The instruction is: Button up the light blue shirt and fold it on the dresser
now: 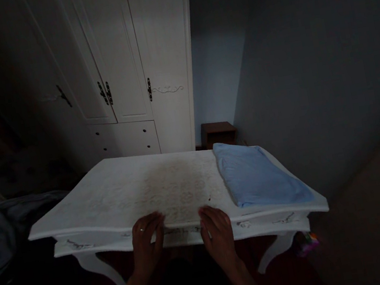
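A white table (106, 190) with a carved front stands before me, its top marked by a brownish discoloured patch in the middle. My left hand (147, 237) is at the front edge, left of centre, with a ring on one finger. Its fingers curve inward, and a gap shows between them and the thumb. Opposite it, my right hand (217, 228) is at the same edge in a similar curved pose, thumb apart from the fingers. Nothing shows in either hand; whether the fingertips press on the edge I cannot tell. A folded light blue cloth (254, 175) lies on the table's right end.
Behind the table rises a white wardrobe (162, 45) with dark handles and drawers. A small brown cabinet (217, 128) sits in the corner beside it. Dark clothing (16, 215) is heaped at the left. A grey wall (309, 69) borders the right side.
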Motion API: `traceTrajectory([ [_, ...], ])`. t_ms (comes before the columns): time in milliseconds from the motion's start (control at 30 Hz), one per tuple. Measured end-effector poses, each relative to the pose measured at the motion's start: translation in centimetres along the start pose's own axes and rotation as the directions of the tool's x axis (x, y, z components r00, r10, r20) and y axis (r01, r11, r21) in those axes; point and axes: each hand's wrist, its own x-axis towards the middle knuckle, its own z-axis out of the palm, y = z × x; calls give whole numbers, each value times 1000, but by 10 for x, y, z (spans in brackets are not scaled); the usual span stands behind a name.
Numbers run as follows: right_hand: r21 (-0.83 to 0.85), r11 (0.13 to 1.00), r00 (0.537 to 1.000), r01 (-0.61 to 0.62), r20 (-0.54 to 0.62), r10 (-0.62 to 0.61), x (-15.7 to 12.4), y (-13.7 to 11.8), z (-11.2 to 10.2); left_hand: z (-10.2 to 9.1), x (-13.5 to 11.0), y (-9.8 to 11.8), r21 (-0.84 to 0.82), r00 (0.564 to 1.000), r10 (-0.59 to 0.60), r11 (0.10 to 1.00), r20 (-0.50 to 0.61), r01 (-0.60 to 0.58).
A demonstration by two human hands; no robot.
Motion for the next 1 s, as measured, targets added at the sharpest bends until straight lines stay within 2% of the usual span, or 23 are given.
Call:
traceTrajectory([
  [167, -14, 998, 998, -65, -12, 65, 3, -5, 1, 3, 0, -2, -3, 1000, 18, 1000, -19, -18],
  [400, -11, 999, 999, -39, 27, 40, 3, -4, -4, 1, 2, 0, 9, 998, 45, 999, -36, -45],
  [767, -10, 999, 998, -51, 29, 51, 5, -6, -4, 3, -1, -2, -4, 1000, 19, 1000, -24, -19],
  [1000, -11, 998, 991, -69, 113, 69, 7, -8, -9, -2, 2, 4, 12, 997, -63, 998, 48, 62],
])
